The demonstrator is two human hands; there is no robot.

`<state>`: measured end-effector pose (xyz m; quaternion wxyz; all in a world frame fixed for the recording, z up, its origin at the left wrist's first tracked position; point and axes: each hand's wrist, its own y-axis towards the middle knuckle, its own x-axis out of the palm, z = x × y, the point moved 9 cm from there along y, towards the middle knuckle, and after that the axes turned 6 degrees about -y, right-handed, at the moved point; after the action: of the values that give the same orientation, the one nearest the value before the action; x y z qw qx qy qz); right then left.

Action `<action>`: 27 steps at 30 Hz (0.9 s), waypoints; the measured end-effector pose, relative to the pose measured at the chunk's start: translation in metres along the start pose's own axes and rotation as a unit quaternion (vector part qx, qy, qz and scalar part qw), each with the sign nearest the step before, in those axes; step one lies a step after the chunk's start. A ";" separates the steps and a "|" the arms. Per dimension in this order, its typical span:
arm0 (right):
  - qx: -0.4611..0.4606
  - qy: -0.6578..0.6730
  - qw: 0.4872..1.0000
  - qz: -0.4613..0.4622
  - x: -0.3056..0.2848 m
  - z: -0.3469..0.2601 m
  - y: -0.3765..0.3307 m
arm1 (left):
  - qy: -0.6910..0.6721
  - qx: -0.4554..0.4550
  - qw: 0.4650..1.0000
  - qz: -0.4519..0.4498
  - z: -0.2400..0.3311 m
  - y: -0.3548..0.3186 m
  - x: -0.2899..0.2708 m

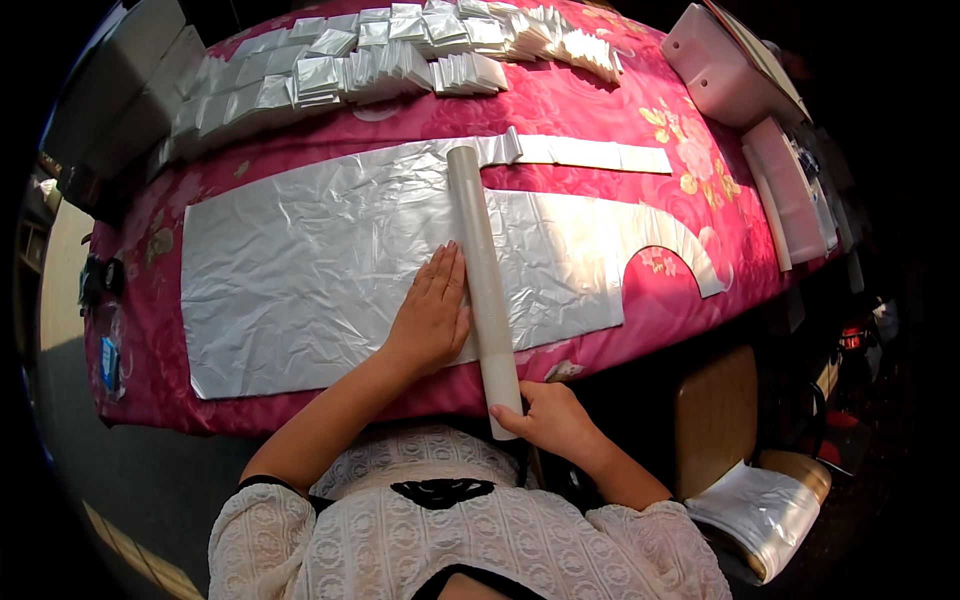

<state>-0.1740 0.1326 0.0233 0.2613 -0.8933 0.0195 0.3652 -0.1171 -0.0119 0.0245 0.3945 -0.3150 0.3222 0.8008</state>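
Observation:
A thin white plastic sheet, shaped like an apron (300, 270), lies spread and slightly creased on the table. At its right end a curved strap (672, 236) loops out, and a straight strip (600, 154) runs along the far side. Across the sheet, from far to near, lies a pale tube (478, 240) whose near end juts past the table edge. My left hand (432, 310) rests flat on the sheet, fingers stretched, against the tube's left side. My right hand (548, 418) is closed round the tube's near end, thumb on top.
Several stacks of folded white plastic packets (375, 65) line the far side of the pink floral tablecloth (420, 120). White boxes (735, 65) stand at the right, with more at the far left. A wooden chair (718, 420) holding white plastic is at lower right.

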 end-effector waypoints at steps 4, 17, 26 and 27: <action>-0.038 0.014 0.998 -0.038 -0.012 -0.003 0.026 | 0.111 -0.024 0.993 -0.036 -0.005 -0.001 0.010; -0.008 0.702 0.708 0.079 -0.096 -0.006 0.282 | 0.106 -0.036 0.992 -0.058 -0.008 0.002 0.014; -0.134 0.791 0.515 0.303 -0.303 0.151 0.232 | 0.110 -0.037 0.992 -0.058 -0.006 -0.001 0.012; -0.156 0.784 0.518 0.305 -0.328 0.161 0.219 | 0.107 -0.037 0.992 -0.057 -0.006 0.000 0.011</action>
<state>-0.5672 -0.0299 0.0449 -0.1304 -0.7840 0.4300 -0.4283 -0.1214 -0.0115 0.0128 0.3912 -0.4312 0.3139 0.7500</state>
